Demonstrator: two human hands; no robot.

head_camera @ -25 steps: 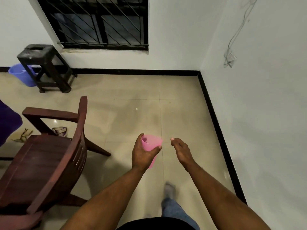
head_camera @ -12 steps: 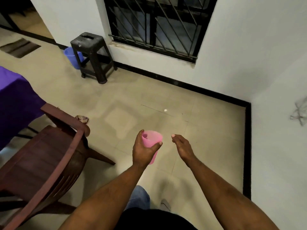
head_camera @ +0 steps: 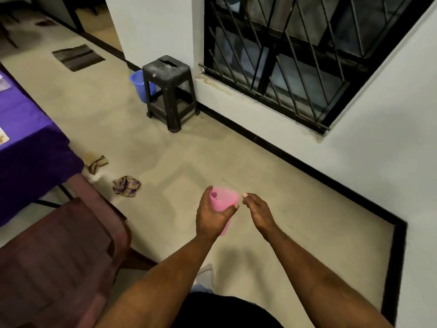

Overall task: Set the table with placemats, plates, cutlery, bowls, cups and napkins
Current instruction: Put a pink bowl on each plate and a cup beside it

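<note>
My left hand [head_camera: 212,215] grips a pink plastic cup [head_camera: 224,200], upright, held in front of me over the floor. Close to the cup's right side, my right hand [head_camera: 256,210] hovers with loosely bent fingers and holds nothing. The table with the purple cloth [head_camera: 28,143] stands at the far left, with edges of pale placemats [head_camera: 2,137] just showing on it.
A dark wooden chair [head_camera: 59,252] stands at lower left beside the table. Crumpled cloths [head_camera: 126,185] lie on the tiled floor. A black stool [head_camera: 169,91] and a blue bucket [head_camera: 139,84] sit by the barred window wall, which runs along the right.
The view has swung left: the purple table and the stool have come further into view. Both hands keep the same pose, the cup still in the left one.
</note>
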